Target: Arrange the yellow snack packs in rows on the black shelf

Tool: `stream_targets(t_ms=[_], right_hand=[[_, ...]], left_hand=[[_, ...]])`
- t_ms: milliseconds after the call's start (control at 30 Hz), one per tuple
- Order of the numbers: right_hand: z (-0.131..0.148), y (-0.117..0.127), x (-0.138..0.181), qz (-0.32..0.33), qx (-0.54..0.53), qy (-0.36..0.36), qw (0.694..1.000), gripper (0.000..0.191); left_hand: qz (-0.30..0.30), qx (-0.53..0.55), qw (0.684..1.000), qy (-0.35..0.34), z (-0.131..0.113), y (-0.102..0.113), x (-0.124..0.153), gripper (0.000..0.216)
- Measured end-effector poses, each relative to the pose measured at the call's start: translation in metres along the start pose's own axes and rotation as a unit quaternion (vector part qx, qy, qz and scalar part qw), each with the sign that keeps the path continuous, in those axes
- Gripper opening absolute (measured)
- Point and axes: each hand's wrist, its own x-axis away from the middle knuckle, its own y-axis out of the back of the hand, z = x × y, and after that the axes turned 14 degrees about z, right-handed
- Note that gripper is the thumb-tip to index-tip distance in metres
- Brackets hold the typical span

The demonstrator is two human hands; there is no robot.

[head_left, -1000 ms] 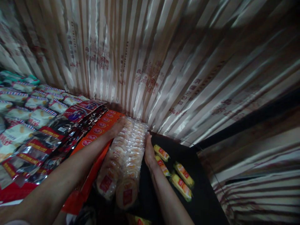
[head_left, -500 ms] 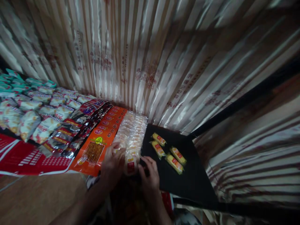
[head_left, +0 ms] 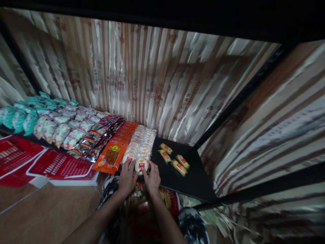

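Observation:
Two rows of round, clear-wrapped crackers (head_left: 146, 140) run back along the black shelf. At the front of the right row stands a round wrapped cracker (head_left: 141, 165) with a red label, facing me. My right hand (head_left: 152, 175) grips its right side, thumb across the front. My left hand (head_left: 127, 178) is closed at its left edge, its fingers over the front end of the left row. An orange snack bag (head_left: 113, 150) lies just left of the rows. To the right, several yellow wrapped snack packets (head_left: 179, 167) lie loose on the shelf.
Dark snack bags (head_left: 98, 137), white bags (head_left: 72, 139) and teal bags (head_left: 19, 118) fill the shelf's left part. Red cartons (head_left: 61, 166) lie on the floor. Below my hands, packets (head_left: 138, 195) sit between my knees. Black posts (head_left: 228, 101) and a striped curtain (head_left: 162, 78) enclose the shelf.
My view has pulled back and levelled, bringing in the upper black beam and more teal bags. My hands have closed in around the front cracker, which now stands more plainly visible between them.

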Motion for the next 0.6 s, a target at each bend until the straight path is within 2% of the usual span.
stream_targets(t_ms=[167,367,500,600], right_hand=[[0.002,0.004,-0.001,0.022,-0.015,-0.017,1.0,0.038],[0.003,0.004,-0.002,0.024,-0.017,-0.025,0.999,0.037],[0.003,0.001,-0.003,0.012,-0.004,-0.031,0.999,0.035],[0.004,-0.001,-0.004,0.001,0.01,-0.038,0.999,0.033]], left_hand=[[0.031,-0.011,0.999,-0.033,0.003,0.005,-0.001,0.049],[0.064,0.023,0.997,-0.022,0.009,0.002,-0.004,0.058],[0.054,0.033,0.998,-0.024,0.012,-0.001,-0.002,0.053],[0.016,0.037,0.999,-0.035,0.013,-0.006,0.005,0.051]])
